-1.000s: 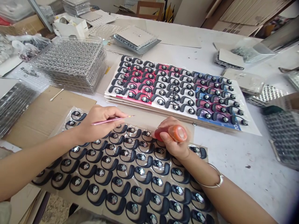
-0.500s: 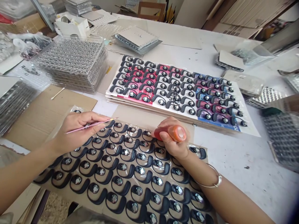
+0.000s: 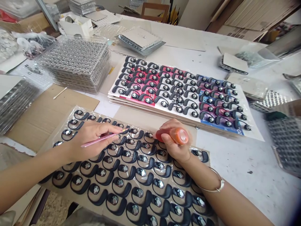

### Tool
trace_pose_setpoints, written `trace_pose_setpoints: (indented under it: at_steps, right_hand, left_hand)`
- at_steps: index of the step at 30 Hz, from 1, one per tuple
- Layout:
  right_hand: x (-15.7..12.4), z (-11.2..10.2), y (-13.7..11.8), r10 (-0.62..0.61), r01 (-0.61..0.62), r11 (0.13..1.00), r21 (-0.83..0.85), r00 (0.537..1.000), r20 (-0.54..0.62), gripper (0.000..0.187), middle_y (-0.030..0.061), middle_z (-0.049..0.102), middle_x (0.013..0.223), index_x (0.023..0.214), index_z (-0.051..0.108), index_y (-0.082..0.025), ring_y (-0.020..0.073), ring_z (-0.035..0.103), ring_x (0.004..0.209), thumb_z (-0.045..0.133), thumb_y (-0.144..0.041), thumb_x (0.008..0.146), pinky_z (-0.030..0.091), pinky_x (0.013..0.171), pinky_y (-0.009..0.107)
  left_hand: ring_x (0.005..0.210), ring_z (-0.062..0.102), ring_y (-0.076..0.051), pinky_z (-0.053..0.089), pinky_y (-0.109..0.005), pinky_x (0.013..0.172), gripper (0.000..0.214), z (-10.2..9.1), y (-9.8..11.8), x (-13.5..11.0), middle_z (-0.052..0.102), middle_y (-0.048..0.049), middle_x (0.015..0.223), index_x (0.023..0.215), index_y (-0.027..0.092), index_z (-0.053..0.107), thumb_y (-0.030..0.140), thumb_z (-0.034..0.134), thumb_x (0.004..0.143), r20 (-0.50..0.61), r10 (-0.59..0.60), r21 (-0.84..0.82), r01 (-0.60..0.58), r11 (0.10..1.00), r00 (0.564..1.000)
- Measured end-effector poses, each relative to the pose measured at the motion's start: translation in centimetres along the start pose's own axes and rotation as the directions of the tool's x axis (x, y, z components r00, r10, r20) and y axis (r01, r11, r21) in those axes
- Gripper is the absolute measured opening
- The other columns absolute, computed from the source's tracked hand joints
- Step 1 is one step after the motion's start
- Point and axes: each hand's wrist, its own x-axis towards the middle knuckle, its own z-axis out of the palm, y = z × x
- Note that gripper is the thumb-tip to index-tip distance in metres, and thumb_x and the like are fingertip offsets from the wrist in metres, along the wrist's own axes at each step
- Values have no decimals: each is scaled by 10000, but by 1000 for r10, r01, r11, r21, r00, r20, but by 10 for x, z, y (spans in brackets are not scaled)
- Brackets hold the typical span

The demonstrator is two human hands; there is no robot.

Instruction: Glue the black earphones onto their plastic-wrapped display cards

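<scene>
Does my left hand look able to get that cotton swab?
Probably yes: only flat plastic film and cardboard lie between the left hand and the cotton swab, though it holds a pink brush.

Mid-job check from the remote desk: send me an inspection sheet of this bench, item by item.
surface: white table, dark flecks on it; cardboard sheet at left.
job's things: rows of black hook-shaped pieces with shiny round centres, under clear film; more on a stack of printed boards.
clutter: stacked clear trays, cotton swab, plastic bags.
hands: left hand holds pink brush above the pieces; right hand grips orange bottle.
cables: nothing seen.
surroundings: wooden chair, cardboard behind the table.
</scene>
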Motion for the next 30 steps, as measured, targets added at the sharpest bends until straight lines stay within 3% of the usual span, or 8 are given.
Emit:
trace_pose_setpoints:
  at_steps: [5, 9, 15, 19, 23, 30]
  right_hand:
    - [-2, 1, 1, 33, -33, 999, 0, 999, -10, 119, 12, 632, 675, 841, 606, -202, 154, 569, 601, 685, -271, 786, 462, 546, 309]
    - [0, -1, 2, 176, -168, 980, 103, 982, -65, 177, 9, 604, 658, 779, 605, -215, 148, 569, 554, 672, -377, 798, 461, 504, 313]
    - [29, -18, 3, 496, -401, 831, 385, 848, -187, 336, -10, 526, 622, 670, 506, -252, 120, 511, 430, 633, -544, 778, 345, 320, 276]
    - [48, -27, 2, 653, -568, 683, 459, 756, -36, 430, -18, 525, 609, 694, 487, -252, 122, 528, 397, 677, -637, 680, 288, 295, 264]
    - [52, -30, 1, 673, -638, 638, 431, 734, 91, 463, -5, 525, 567, 685, 505, -251, 139, 548, 428, 673, -681, 661, 292, 319, 277]
    - [44, -34, 3, 723, -650, 560, 515, 686, 79, 479, -10, 555, 666, 696, 542, -230, 105, 559, 461, 687, -683, 634, 325, 364, 261]
  left_hand:
    - [979, 686, -120, 565, -207, 879, 182, 13, 2, 1, 709, -21, 1095, 1078, 204, 604, 160, 562, 906, 39, 174, -52, -172, 984, 984]
    - [984, 684, -129, 562, -201, 867, 178, 28, 9, 5, 706, -44, 1094, 1079, 168, 596, 151, 551, 908, 75, 250, -70, -245, 967, 965]
    - [857, 705, -143, 577, -232, 793, 131, 49, 23, 11, 722, -68, 984, 1007, 136, 590, 160, 490, 926, 100, 384, -8, -385, 923, 918]
    - [791, 697, -150, 573, -249, 746, 141, 61, 24, 10, 716, -79, 915, 988, 133, 588, 145, 473, 906, 187, 375, 90, -396, 914, 908]
    - [737, 680, -146, 566, -248, 701, 150, 68, 20, 8, 708, -87, 898, 980, 125, 584, 117, 478, 876, 206, 408, 157, -441, 884, 890]
    - [787, 675, -139, 567, -253, 716, 194, 74, 18, 3, 705, -101, 971, 1003, 129, 571, 83, 493, 831, 128, 470, 172, -487, 857, 873]
